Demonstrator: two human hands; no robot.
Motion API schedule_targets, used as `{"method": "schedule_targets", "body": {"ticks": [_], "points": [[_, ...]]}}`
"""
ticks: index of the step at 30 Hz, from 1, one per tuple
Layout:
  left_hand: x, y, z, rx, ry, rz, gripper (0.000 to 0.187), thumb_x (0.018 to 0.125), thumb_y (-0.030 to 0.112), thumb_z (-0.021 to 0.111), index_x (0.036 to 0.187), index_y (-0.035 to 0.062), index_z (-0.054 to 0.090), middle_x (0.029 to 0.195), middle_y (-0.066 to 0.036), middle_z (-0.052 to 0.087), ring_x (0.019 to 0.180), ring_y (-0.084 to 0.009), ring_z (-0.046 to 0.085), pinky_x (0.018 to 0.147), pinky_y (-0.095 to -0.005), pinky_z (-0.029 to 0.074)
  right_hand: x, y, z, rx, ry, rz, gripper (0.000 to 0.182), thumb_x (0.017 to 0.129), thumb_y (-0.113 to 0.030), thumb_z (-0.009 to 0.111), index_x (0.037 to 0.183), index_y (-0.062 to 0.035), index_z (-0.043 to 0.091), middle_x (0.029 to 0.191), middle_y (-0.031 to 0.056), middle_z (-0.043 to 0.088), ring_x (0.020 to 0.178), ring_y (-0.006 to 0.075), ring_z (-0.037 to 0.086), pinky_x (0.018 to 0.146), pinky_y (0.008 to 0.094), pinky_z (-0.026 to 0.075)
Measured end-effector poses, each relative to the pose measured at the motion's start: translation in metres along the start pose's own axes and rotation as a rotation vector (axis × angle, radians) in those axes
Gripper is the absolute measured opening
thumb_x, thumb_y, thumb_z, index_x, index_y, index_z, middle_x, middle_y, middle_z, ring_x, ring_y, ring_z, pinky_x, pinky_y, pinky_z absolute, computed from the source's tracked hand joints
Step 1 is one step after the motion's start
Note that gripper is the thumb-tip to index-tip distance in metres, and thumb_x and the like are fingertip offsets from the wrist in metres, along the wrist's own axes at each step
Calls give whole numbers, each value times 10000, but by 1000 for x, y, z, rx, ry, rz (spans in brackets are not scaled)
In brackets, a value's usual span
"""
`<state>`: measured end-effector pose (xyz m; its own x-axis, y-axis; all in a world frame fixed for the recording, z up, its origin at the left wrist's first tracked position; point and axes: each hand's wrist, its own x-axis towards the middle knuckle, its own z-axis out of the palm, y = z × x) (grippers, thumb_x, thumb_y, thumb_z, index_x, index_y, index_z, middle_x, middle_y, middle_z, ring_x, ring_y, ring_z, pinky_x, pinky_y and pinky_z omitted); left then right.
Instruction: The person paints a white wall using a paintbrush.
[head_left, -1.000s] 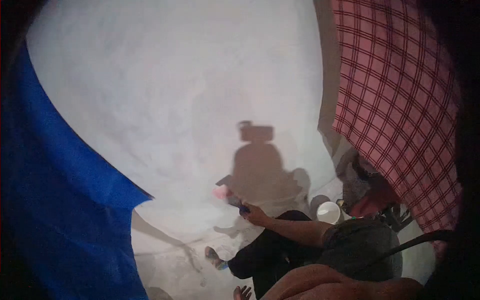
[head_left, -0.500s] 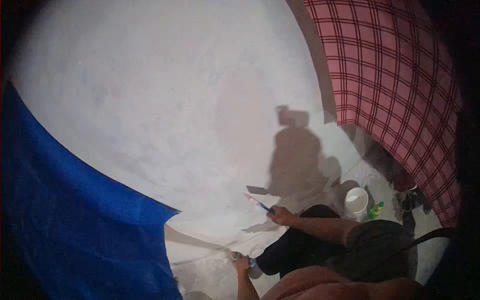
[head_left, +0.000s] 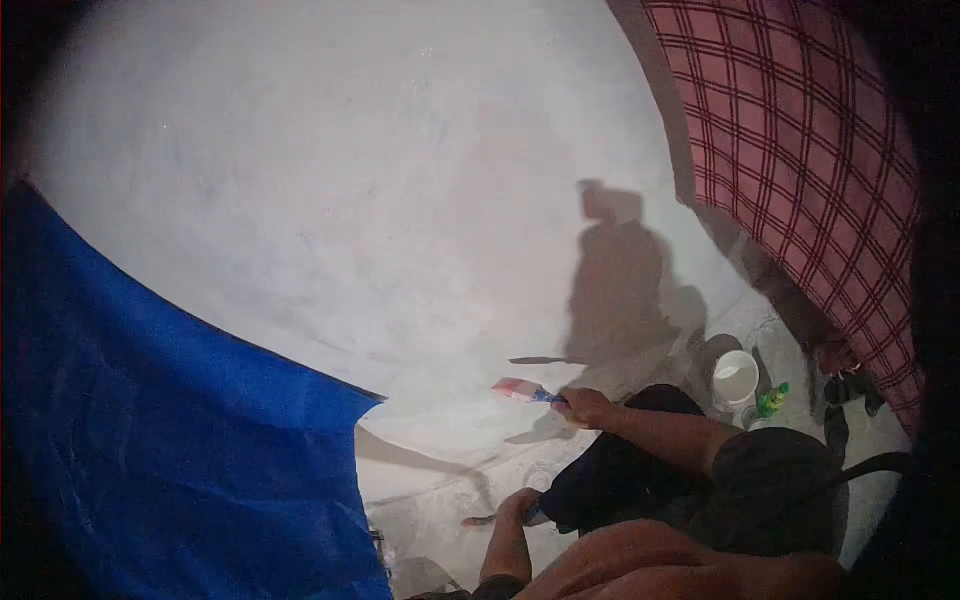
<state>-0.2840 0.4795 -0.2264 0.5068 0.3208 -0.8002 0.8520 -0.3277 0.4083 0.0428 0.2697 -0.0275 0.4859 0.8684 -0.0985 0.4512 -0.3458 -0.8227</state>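
Observation:
My right hand [head_left: 587,409] is closed round the blue handle of a flat paintbrush [head_left: 520,389]. Its reddish, broad end points left, close to the pale wall [head_left: 350,200], but contact cannot be made out. Lower down, my left hand [head_left: 517,505] is closed on a slim object [head_left: 478,521] whose dark tip sticks out to the left. A bluish part shows at the other side of that hand, near my dark-clothed knee [head_left: 570,490]; the fingers hide the rest.
Blue sheeting [head_left: 200,420] hangs at the left, and red checked cloth [head_left: 790,120] at the upper right. On the floor at the right stand a white bucket [head_left: 735,378] and a green bottle [head_left: 773,400]. Shadows fall across the wall.
The brush has turned from its narrow edge to its broad face. My left hand has shifted right in view, with the slim object's tip now pointing left. The whole view has shifted slightly.

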Motion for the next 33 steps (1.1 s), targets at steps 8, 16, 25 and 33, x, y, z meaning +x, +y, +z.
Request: {"method": "schedule_targets", "body": {"ticks": [8, 16, 25, 33], "points": [[-52, 88, 10, 440, 435, 136, 352, 878, 324, 527, 881, 15, 696, 936, -185, 697, 900, -358, 662, 789, -477, 491, 8, 13, 17, 12, -31, -99, 494, 944, -449, 468, 1130, 1, 552, 975, 256, 648, 938, 440, 625, 839, 522, 464], [-94, 103, 107, 310, 1147, 394, 378, 874, 251, 475, 1116, 6, 632, 1183, -231, 606, 1086, -487, 536, 969, -548, 396, 13, 26, 27, -111, -9, -171, 494, 935, -452, 499, 1054, 21, 580, 945, 249, 652, 929, 411, 640, 814, 514, 487], [-120, 111, 168, 51, 1068, 525, 729, 915, 276, 584, 1484, 18, 207, 1502, -319, 184, 1362, -479, 267, 1128, -469, 243, 8, 13, 16, 78, -39, -49, 523, 933, -471, 456, 1138, -5, 577, 1053, 253, 646, 1018, 408, 614, 904, 497, 457], [-183, 182, 143, -842, 682, 368, 701, 899, 158, 589, 1498, 80, 232, 1464, -190, 347, 1280, -304, 440, 1061, -385, 361, 5, 10, 14, 82, -9, 7, 506, 927, -446, 464, 1127, 4, 582, 1080, 264, 632, 1040, 417, 600, 913, 499, 451]]}}
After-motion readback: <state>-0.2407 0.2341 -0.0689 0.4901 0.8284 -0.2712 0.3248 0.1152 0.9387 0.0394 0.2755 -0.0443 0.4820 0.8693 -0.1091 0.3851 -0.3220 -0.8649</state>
